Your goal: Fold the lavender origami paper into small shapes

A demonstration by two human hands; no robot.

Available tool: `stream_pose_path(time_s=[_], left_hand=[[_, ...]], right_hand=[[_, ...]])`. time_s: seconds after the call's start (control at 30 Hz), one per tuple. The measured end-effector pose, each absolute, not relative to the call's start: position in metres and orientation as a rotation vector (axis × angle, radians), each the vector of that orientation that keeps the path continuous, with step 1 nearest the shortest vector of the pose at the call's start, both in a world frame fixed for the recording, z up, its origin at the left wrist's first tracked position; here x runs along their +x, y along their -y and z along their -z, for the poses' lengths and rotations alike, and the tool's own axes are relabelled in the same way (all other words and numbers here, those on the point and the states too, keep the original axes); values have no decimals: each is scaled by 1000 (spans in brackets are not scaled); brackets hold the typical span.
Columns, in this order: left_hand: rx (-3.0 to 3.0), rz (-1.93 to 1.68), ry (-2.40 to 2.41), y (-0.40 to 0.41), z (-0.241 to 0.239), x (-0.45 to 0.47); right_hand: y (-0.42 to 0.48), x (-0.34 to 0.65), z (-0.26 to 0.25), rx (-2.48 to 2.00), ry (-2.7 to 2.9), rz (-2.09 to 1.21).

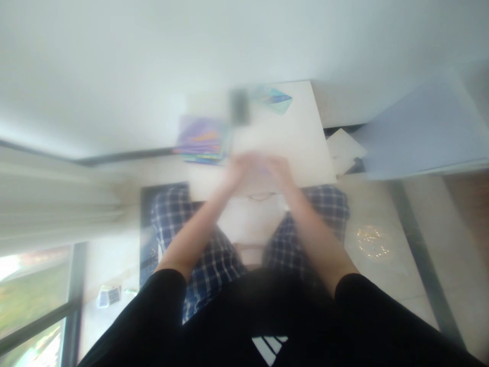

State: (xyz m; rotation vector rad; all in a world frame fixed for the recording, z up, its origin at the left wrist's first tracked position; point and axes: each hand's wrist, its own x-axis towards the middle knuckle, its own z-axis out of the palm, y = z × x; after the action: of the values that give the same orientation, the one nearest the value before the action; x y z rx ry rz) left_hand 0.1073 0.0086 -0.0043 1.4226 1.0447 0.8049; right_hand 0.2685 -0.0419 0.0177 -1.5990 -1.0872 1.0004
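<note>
Both forearms reach over the near part of the white table, where the picture is badly smeared. My left hand point(239, 167) and my right hand point(279, 169) meet with fingers drawn in. Between them shows a pale purple piece of paper point(261, 163), its shape and folds too blurred to make out. A stack of purple and multicoloured sheets point(200, 138) lies left of my left hand. Beyond the hands sit a dark grey block-like thing point(239, 107), too blurred to name, and a blue-green folded paper point(280, 100).
The white table point(301, 137) stands against a wall, with a drawer handle point(261, 195) on its near side, between my knees. Right of it are a white angular piece point(344, 150) and a large pale panel point(424, 132). A small printed item point(109, 296) lies on the floor at left.
</note>
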Motion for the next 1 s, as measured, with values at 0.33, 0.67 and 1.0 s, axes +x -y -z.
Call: stream_pose_path(time_s=[0.33,0.67,1.0], left_hand=[[1424,-767,-1171,-7,4,105],[1446,-764,-1071,-4,-4,105],[1455,-726,-1110,-7,2,101]], right_hand=[[38,265,-4,-1523,1125,-994],[36,267,3,-1461,1218,-994],[35,268,10,-1501,1323,-895]])
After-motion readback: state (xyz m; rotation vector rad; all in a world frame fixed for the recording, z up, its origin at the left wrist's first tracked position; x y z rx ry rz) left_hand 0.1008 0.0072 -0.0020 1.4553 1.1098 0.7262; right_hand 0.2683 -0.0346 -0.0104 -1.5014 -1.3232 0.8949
